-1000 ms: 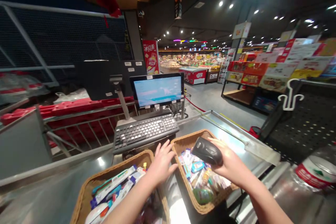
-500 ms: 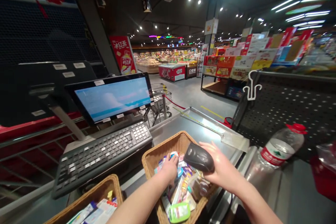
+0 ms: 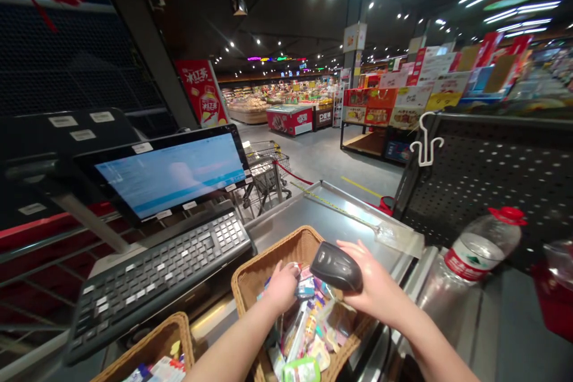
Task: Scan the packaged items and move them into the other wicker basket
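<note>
while the right hand [image 3: 376,274] clamps a barcode scanner [image 3: 335,267], the left hand [image 3: 282,287] curls among packets [image 3: 307,325].

You've got a POS monitor [image 3: 163,174] and keyboard [image 3: 159,274] to your left, big water bottle [image 3: 481,245] right, shopping cart [image 3: 266,176] ahead.

From here the small packets [image 3: 308,334] in the wicker basket [image 3: 264,265] are too tiny to read, some hidden under the left hand [image 3: 282,288]. The second basket [image 3: 174,334] runs off the bottom edge, and the text on the monitor [image 3: 165,176] is a blur.
</note>
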{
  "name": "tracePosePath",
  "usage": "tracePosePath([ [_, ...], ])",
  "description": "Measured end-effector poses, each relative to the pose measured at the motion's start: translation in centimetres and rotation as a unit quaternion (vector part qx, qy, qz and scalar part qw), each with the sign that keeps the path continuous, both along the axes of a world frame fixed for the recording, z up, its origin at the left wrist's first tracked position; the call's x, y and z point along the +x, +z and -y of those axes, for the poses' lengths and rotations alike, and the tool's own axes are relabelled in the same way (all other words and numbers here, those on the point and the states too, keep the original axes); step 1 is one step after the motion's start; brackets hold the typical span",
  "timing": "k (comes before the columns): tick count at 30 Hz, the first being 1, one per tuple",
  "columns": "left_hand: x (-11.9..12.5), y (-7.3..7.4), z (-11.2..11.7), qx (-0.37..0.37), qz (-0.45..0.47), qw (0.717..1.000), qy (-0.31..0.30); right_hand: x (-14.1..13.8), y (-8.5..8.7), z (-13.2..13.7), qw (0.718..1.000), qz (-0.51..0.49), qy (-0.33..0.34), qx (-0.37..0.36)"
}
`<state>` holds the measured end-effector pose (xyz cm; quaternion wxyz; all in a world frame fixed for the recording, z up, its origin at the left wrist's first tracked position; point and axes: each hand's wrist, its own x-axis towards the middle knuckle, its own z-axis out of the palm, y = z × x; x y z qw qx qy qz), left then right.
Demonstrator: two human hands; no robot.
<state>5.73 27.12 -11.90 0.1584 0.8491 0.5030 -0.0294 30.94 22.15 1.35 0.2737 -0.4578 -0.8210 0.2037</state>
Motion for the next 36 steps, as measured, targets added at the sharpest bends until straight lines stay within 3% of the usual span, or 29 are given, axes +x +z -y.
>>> tracePosePath([
  [5, -1.4, 3.8, 0.4, 0.112, 0.051, 0.992, 0.036, 0.1, -0.2, -0.1, 1.000, 0.003, -0.011, 0.006],
  [9, -3.5, 7.0, 1.7, 0.242, 0.117, 0.961, 0.058, -0.8, 0.2, -0.1, 1.000, -0.005, -0.009, 0.026],
  [18, -10.2, 13.5, 5.6, 0.397, 0.112, 0.905, 0.109, -6.6, 3.7, 0.9, 0.997, 0.003, 0.056, 0.062],
  [28, -16.9, 17.2, 11.3, 0.481, 0.087, 0.857, 0.163, -14.3, 7.1, 4.5, 0.986, 0.000, 0.151, 0.075],
  [36, -20.5, 18.2, 15.3, 0.498, 0.059, 0.841, 0.204, -17.5, 7.7, 7.1, 0.977, -0.012, 0.194, 0.083],
])
